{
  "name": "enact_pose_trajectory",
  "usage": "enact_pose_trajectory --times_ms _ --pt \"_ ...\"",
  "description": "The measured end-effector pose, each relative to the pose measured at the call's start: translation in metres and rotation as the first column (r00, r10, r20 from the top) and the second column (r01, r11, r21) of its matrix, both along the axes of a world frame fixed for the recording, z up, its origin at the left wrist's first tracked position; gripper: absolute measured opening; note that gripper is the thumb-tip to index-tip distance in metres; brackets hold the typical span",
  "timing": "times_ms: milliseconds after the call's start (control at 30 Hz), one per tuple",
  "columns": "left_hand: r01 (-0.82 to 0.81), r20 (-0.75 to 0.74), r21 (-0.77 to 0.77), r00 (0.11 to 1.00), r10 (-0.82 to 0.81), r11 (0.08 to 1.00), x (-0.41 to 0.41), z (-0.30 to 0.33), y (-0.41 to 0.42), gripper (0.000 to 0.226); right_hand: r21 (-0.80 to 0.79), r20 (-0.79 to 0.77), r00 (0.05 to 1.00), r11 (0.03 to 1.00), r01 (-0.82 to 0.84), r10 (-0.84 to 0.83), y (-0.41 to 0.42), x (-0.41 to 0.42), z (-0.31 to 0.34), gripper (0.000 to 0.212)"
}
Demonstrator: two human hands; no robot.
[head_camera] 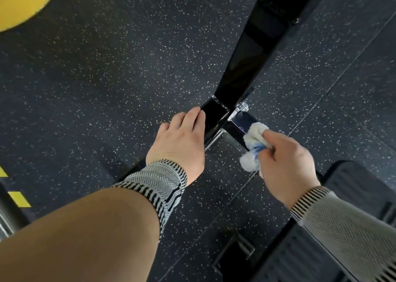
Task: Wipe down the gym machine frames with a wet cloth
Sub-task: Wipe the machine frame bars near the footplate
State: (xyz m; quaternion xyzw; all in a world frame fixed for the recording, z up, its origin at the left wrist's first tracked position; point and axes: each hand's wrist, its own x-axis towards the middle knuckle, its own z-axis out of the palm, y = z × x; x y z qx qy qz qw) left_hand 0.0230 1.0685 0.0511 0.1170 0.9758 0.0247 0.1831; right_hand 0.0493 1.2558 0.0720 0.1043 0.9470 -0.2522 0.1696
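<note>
One cloth (254,144), bunched in the right hand (287,163), touches one black frame (240,123); left hand (182,144) rests flat there.

From my feed, both hands are bare. The left wrist (162,181) wears a grey knitted band with black dashed edging and woven panels. At four o'clock, the right sleeve (347,228) is grey mesh knit ending in a black-and-white striped cuff (308,198).

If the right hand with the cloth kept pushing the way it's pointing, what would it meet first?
Probably the shiny bolt where the black frame bars join. The right hand presses the cloth up-left along the short bar toward it, though depth is unclear.
</note>
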Motion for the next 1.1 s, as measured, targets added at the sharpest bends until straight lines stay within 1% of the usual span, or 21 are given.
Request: enact_pose_trajectory --times_ms 33,67,100,133,167,200,233,267,333,467,567,633,700,733,833,900,1000,1100 --pt "-0.002 0.003 0.007 1.000 0.002 1.000 0.000 0.000 0.000 0.074 -0.085 -0.102 0.993 0.995 0.043 -0.051 -0.003 0.000 0.005 0.016" --pt "-0.005 0.003 0.014 1.000 0.005 1.000 0.000 0.000 0.000 0.073 -0.145 -0.177 0.982 0.989 0.035 -0.061 -0.010 -0.005 0.009 0.021" --pt "-0.007 -0.001 0.020 1.000 0.007 1.000 0.000 0.000 0.000 0.072 -0.174 -0.217 0.976 0.985 -0.001 -0.037 -0.020 -0.012 0.013 0.027" --pt "-0.010 -0.009 0.023 1.000 0.010 1.000 0.000 0.000 0.001 0.072 -0.155 -0.215 0.976 0.986 -0.059 0.025 -0.029 -0.021 0.013 0.031" --pt "-0.013 -0.013 0.023 1.000 0.013 1.000 0.000 -0.001 0.000 0.071 -0.074 -0.160 0.980 0.988 -0.135 0.122 -0.037 -0.030 0.010 0.037" --pt "-0.016 -0.013 0.024 1.000 0.016 1.000 0.000 -0.001 0.000 0.071 0.047 -0.072 0.971 0.973 -0.224 0.227 -0.042 -0.039 0.004 0.043" --pt "-0.017 -0.011 0.028 1.000 0.017 0.999 0.000 -0.002 0.000 0.071 0.164 0.027 0.950 0.936 -0.311 0.311 -0.046 -0.044 -0.002 0.049" --pt "-0.015 -0.009 0.032 1.000 0.016 0.999 0.000 -0.002 0.000 0.071 0.242 0.118 0.926 0.894 -0.377 0.358 -0.047 -0.047 -0.008 0.054" --pt "-0.005 -0.013 0.026 1.000 0.006 1.000 0.000 -0.002 0.000 0.073 0.281 0.219 0.902 0.861 -0.425 0.373 -0.051 -0.054 -0.016 0.060" --pt "0.008 -0.025 0.025 1.000 -0.007 1.000 0.000 -0.001 0.000 0.075 0.255 0.215 0.899 0.867 -0.429 0.381 -0.058 -0.075 -0.016 0.067" --pt "0.004 -0.020 0.022 1.000 -0.004 1.000 0.000 0.000 0.000 0.076 0.231 0.216 0.893 0.868 -0.439 0.394 -0.049 -0.064 -0.012 0.064" --pt "0.004 -0.017 0.022 1.000 -0.004 1.000 0.001 0.000 0.000 0.077 0.277 0.241 0.876 0.836 -0.474 0.417 -0.044 -0.053 -0.008 0.066" --pt "0.011 -0.013 0.027 1.000 -0.010 1.000 0.000 0.000 -0.001 0.079 0.345 0.264 0.855 0.784 -0.516 0.446 -0.049 -0.061 -0.005 0.074" --pt "0.013 -0.011 0.028 1.000 -0.013 1.000 0.000 0.000 0.000 0.079 0.354 0.286 0.847 0.771 -0.529 0.449 -0.055 -0.071 -0.004 0.076" --pt "0.014 -0.037 0.029 0.999 -0.013 0.999 0.001 0.000 -0.001 0.077 0.313 0.388 0.811 0.765 -0.563 0.438 -0.077 -0.101 0.000 0.070" --pt "0.010 -0.039 0.051 0.999 -0.008 0.999 0.001 0.001 -0.001 0.075 0.302 0.426 0.795 0.761 -0.574 0.431 -0.082 -0.108 0.000 0.064" --pt "-0.003 -0.026 0.047 1.000 0.004 0.999 0.001 0.003 -0.001 0.075 0.334 0.371 0.810 0.748 -0.573 0.455 -0.076 -0.099 -0.002 0.068" --pt "-0.009 0.000 0.046 1.000 0.009 0.999 0.000 0.003 0.000 0.077 0.417 0.289 0.792 0.674 -0.610 0.538 -0.064 -0.074 0.001 0.066"
